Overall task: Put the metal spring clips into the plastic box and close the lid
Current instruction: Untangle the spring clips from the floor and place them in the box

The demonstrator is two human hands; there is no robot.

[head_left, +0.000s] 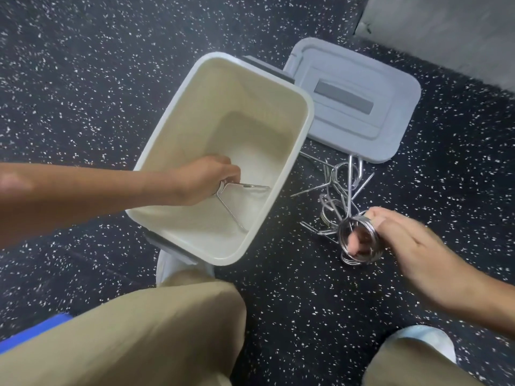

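The left hand [207,176] is reaching down inside the cream plastic box [303,112], its fingers closed around the coil of one spring clip [237,203] whose two wire legs are splaying out toward the box floor. The right hand [395,238] is hovering over the floor just beside the box, its thumb and fingers pinched on the coil of a second clip [359,238], which is sitting at the near edge of the loose pile of clips [338,188]. That pile is lying on the floor between the box and the grey lid [359,107], which is resting flat just beyond it, close against the box's far right side. To do this step well, I judge the left hand should be lowering its clip until the legs are resting on the bottom before letting go, since a dropped clip could bounce or snag. The right hand's clip looks tangled with its neighbours, so lifting it slowly and shaking it free would probably be wiser than yanking. The box appears to hold only the one clip, so most of the work is waiting, and the lid is staying off until the pile is gone. The person is crouching in tan trousers [156,335] and pale shoes on a black rubber floor [83,79] speckled with white, with a grey concrete slab or wall [446,26] showing at the upper right and something blue [36,331] at the lower left.
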